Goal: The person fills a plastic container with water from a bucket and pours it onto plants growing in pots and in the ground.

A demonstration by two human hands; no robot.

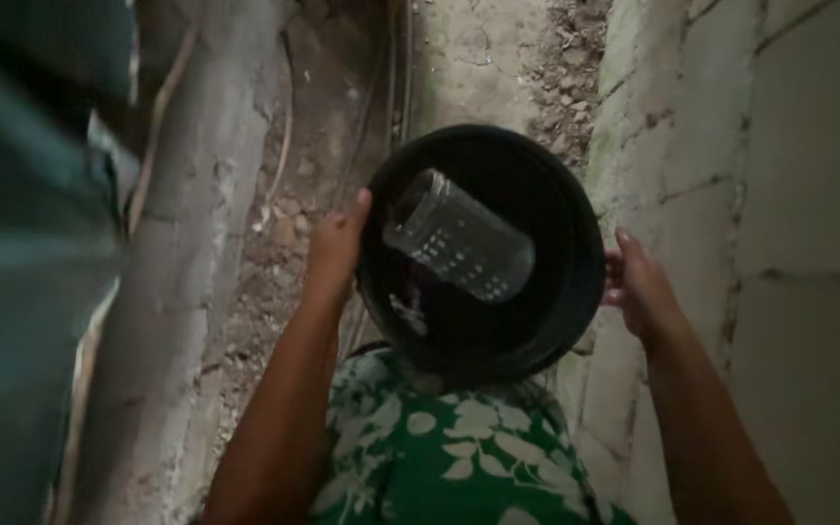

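Between two rough walls, over a narrow dirt path, one black basin (537,321) is held up by two bare hands. The left hand (334,251) is set on the rim at about 9 o'clock, with the thumb hooked over the edge. The right hand (639,287) is pressed against the rim at about 3 o'clock, fingers spread flat on the outside. Both grips are closed on the basin, one on each side.

Inside the basin one clear jar (459,236) is seen lying on its side. Its long axis runs from 10 o'clock to 4 o'clock. The end at 10 o'clock lies close to the left thumb, so the left hand is the nearer one. The other end points toward the right hand but is kept apart from it by the basin wall. The jar is not touched by either hand.

One small pale patch (408,313) is seen on the basin floor at about 7 o'clock; what it is cannot be told.

Below the basin, a green shirt with white leaves (449,447) is seen at 6 o'clock. A grey block wall (789,194) stands at 3 o'clock, and a rough concrete wall (196,243) at 9 o'clock.
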